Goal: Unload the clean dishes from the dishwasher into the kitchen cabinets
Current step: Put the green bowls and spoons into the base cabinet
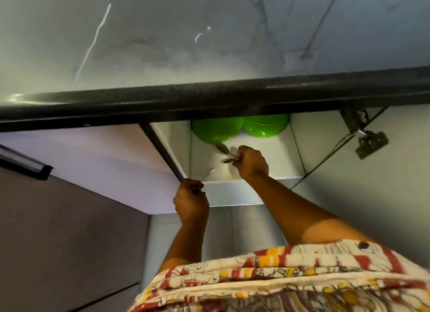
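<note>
Left hand [191,201]: fingers pinching a small spoon [207,173], near the cabinet [242,190] front edge.
Right hand [252,162]: fist closed around spoons [223,149], inside the cabinet.
Green bowls [239,127]: shelved, far end.
Progress: judged partway; cutlery not yet set down; dishwasher out of view.

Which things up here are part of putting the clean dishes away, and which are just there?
Part of the job:
- right hand gripping spoons
- left hand holding a small spoon
- open cabinet shelf
- green bowls already on the shelf

Just there:
- door hinge
- dark cabinet edge
- marbled ceiling
</note>
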The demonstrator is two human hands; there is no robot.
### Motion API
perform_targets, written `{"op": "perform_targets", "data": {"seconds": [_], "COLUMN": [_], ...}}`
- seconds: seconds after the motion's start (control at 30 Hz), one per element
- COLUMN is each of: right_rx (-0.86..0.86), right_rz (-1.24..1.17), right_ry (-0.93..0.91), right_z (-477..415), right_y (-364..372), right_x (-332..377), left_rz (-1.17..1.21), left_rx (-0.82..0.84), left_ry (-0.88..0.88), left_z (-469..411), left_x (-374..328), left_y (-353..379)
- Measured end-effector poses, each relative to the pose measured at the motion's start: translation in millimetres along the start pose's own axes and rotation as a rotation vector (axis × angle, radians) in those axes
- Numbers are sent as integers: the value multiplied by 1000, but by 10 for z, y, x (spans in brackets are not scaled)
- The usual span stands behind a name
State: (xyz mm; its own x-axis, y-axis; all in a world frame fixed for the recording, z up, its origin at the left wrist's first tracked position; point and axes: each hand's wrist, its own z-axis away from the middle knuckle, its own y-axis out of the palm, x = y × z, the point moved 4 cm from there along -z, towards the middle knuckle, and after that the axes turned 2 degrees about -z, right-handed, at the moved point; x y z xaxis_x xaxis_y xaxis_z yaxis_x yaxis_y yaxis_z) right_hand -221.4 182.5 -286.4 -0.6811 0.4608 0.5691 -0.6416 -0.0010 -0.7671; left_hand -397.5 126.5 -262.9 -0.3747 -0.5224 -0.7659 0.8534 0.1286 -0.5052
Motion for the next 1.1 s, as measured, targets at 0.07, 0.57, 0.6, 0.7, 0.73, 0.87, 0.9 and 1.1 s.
{"op": "perform_targets", "data": {"seconds": [0.07, 0.57, 0.6, 0.7, 0.73, 0.87, 0.9, 1.1], "right_rx": [10, -27, -20, -25, -33, -44, -48, -197], "right_rz": [-81, -206, -190, -188, -190, -207, -208, -500], "right_ry": [38, -83, -94, -105, -101, -103, -111, -67], "right_z": [-106, -323, -337, -376, -390, -410, -398, -104], "right_y": [81, 465, 479, 526, 542, 571, 567, 518], "right_x": [12, 26, 45, 87, 93, 98, 101, -6], "left_rz": [-7, 281, 301, 344, 370, 384, 374, 507], "left_rx": [-12, 39, 42, 54, 63, 91, 95, 190], "left_ry": [-29, -233, -265, -318, -335, -317, -303, -402], "left_z": [-78, -375, -377, -429, -433, -411, -415, -344], "left_x": [22, 339, 329, 349, 355, 337, 340, 291], "left_y": [47, 166, 154, 177, 190, 232, 239, 316]}}
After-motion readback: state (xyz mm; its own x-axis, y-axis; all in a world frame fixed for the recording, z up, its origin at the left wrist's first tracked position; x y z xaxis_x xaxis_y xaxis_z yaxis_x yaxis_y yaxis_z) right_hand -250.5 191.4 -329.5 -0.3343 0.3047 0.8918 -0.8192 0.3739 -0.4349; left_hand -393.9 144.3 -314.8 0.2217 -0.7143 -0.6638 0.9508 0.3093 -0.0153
